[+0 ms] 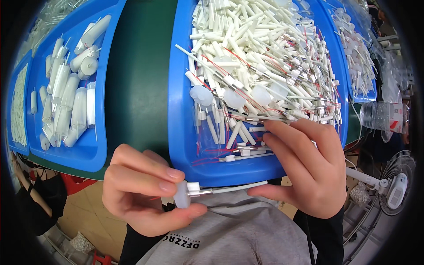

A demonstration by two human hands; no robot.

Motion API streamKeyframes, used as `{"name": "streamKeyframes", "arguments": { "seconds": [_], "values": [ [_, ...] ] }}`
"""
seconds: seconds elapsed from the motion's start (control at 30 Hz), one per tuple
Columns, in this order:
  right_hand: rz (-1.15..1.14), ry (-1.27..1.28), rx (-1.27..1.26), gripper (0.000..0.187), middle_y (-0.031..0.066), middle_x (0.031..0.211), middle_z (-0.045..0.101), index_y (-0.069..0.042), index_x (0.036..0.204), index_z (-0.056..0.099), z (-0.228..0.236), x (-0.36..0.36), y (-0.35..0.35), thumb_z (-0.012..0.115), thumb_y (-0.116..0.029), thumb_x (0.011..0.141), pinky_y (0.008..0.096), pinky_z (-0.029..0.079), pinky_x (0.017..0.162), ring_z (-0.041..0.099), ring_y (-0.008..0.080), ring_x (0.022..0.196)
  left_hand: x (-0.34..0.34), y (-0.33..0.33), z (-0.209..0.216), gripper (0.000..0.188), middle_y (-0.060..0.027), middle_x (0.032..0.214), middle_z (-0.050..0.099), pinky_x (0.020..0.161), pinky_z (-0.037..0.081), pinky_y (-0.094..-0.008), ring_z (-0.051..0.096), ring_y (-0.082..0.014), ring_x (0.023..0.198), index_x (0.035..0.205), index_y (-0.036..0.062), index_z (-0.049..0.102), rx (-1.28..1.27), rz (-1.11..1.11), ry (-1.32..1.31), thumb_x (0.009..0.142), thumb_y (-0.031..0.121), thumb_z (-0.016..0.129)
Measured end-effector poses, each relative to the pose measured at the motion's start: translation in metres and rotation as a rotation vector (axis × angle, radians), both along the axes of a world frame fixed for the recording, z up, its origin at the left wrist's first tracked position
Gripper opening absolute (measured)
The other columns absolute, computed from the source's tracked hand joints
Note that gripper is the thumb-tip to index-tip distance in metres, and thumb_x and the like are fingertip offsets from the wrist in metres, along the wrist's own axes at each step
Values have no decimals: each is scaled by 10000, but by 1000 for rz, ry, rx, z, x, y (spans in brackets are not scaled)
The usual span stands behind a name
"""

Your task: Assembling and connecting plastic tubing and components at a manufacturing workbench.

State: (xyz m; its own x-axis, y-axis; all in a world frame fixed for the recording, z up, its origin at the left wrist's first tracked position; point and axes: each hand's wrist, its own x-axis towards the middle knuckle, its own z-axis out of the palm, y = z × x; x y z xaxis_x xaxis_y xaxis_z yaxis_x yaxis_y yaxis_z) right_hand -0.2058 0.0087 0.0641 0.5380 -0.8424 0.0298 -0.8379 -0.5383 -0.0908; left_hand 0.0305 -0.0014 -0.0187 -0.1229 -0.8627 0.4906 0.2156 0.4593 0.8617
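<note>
Pointing the rod [238,187] lengthwise rightward, slightly upward, from the left hand [140,191], pinching its cap [181,194]; spreading the right hand [311,170] beside its tip.

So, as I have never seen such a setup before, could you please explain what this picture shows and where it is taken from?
There is no machine here, only a person's two bare hands. The picture comes from a wide fisheye camera worn on the head and looking down, so straight edges bend near its rim. The left hand pinches a small white part by its translucent cap; a thin rod points out to the right. The right hand is open, its fingers over the middle blue tray and its thumb close to the rod's tip. That tray sits on a dark green tabletop, heaped with many short white tubes and other small parts. Another blue tray, on the left, holds larger white cylinders.
</note>
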Motion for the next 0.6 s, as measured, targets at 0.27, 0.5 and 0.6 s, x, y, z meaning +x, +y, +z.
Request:
{"name": "streamKeyframes", "arguments": {
  "seconds": [0.27,0.5,0.6],
  "values": [
    [41,-50,50,605,104,1143,626,39,1037,646,-5,-1,-4,733,-369,599,362,471,762,556,276,897,1,-1,1,495,-141,887,577,610,486,-192,585,-129,689,919,-6,564,23,3,-19,543,8,886],
    [9,-78,48,620,127,1131,605,26,1071,634,-9,3,-2,744,-335,579,384,478,783,552,294,908,0,-4,1,486,-165,923,566,616,491,-206,589,-138,684,936,-16,553,2,-19,-16,562,-24,864],
    [5,-121,48,608,123,1091,609,16,1052,646,-7,2,-6,758,-314,555,389,480,775,551,298,911,0,-6,-1,488,-177,939,561,610,485,-213,587,-144,673,951,-22,546,-37,-18,-9,568,-47,848]
  ]
}}
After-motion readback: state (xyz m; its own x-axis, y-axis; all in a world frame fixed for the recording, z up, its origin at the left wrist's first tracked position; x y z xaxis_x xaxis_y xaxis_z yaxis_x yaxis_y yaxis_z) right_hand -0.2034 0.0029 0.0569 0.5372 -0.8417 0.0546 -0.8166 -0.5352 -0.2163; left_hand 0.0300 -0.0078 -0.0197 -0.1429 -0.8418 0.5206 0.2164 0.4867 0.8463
